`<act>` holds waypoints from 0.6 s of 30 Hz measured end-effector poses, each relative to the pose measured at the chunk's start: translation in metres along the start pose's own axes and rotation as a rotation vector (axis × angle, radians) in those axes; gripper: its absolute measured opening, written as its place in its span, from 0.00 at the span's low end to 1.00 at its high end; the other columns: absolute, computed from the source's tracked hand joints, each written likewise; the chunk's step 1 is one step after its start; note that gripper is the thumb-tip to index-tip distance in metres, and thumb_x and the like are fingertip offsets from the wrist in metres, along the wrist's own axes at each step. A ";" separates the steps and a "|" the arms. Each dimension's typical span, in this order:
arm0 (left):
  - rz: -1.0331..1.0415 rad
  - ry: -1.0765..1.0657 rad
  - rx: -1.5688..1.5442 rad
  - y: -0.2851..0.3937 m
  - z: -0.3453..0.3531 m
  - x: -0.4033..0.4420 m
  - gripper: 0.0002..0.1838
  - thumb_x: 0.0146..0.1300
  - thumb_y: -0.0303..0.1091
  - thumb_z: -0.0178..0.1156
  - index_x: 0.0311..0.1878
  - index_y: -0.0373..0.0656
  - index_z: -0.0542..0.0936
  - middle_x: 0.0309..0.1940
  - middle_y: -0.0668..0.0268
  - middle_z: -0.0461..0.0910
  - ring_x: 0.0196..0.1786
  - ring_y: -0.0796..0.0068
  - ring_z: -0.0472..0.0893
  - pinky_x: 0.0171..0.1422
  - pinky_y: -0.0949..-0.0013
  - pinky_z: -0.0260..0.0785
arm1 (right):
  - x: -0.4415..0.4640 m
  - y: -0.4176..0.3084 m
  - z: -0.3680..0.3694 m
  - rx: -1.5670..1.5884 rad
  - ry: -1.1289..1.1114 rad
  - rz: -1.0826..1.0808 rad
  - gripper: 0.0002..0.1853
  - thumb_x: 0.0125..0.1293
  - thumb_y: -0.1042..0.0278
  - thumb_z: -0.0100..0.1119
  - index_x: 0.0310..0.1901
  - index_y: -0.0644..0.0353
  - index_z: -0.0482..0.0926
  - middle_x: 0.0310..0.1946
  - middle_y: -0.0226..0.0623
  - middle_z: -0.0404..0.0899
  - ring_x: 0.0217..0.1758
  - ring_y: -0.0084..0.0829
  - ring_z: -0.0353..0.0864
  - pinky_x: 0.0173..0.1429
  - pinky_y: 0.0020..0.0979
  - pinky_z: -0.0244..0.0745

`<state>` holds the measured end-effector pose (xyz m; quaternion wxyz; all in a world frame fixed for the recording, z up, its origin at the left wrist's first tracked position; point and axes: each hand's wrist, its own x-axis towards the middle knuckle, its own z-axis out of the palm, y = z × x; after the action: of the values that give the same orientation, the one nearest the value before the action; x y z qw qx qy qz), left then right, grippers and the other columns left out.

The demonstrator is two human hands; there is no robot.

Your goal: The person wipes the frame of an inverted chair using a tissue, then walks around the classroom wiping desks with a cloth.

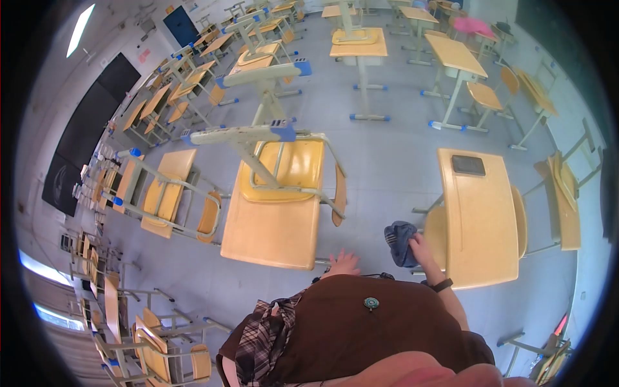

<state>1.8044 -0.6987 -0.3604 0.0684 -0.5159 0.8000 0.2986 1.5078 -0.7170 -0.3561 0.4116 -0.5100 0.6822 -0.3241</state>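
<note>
Right hand (422, 251) around edge of blue cloth (401, 243).

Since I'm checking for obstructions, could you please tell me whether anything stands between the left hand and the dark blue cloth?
Nothing visible stands in the way: only grey floor shows between the left hand and the dark blue cloth, which the right hand holds.
</note>
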 end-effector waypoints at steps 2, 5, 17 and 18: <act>-0.007 -0.084 -0.055 0.015 -0.008 0.020 0.29 0.54 0.50 0.53 0.59 0.52 0.67 0.62 0.57 0.61 0.68 0.46 0.50 0.61 0.27 0.39 | -0.008 -0.015 -0.011 -0.086 -0.012 0.067 0.21 0.57 0.56 0.52 0.46 0.65 0.72 0.35 0.52 0.77 0.42 0.47 0.77 0.47 0.37 0.69; -0.031 -0.148 -0.058 0.021 -0.027 0.042 0.28 0.55 0.50 0.51 0.58 0.51 0.68 0.60 0.56 0.63 0.67 0.46 0.51 0.61 0.27 0.37 | 0.000 -0.009 -0.012 -0.063 0.027 0.011 0.22 0.57 0.55 0.53 0.48 0.64 0.72 0.34 0.52 0.78 0.41 0.49 0.77 0.47 0.38 0.70; -0.142 -0.226 -0.015 -0.012 -0.129 0.188 0.26 0.55 0.53 0.46 0.53 0.48 0.73 0.53 0.55 0.71 0.62 0.46 0.61 0.60 0.28 0.41 | 0.163 -0.070 -0.037 0.413 0.034 0.146 0.19 0.62 0.61 0.42 0.47 0.68 0.70 0.38 0.40 0.74 0.43 0.29 0.70 0.49 0.28 0.64; -0.147 -0.265 0.015 -0.010 -0.146 0.207 0.26 0.55 0.53 0.46 0.52 0.48 0.73 0.52 0.55 0.72 0.61 0.47 0.62 0.60 0.29 0.42 | 0.182 -0.073 -0.038 0.451 0.028 0.163 0.19 0.62 0.61 0.42 0.48 0.68 0.70 0.38 0.40 0.74 0.42 0.30 0.70 0.49 0.28 0.64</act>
<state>1.7468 -0.9438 -0.3327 0.1991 -0.5287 0.7461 0.3522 1.4797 -0.9110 -0.3185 0.5304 -0.3439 0.6372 -0.4409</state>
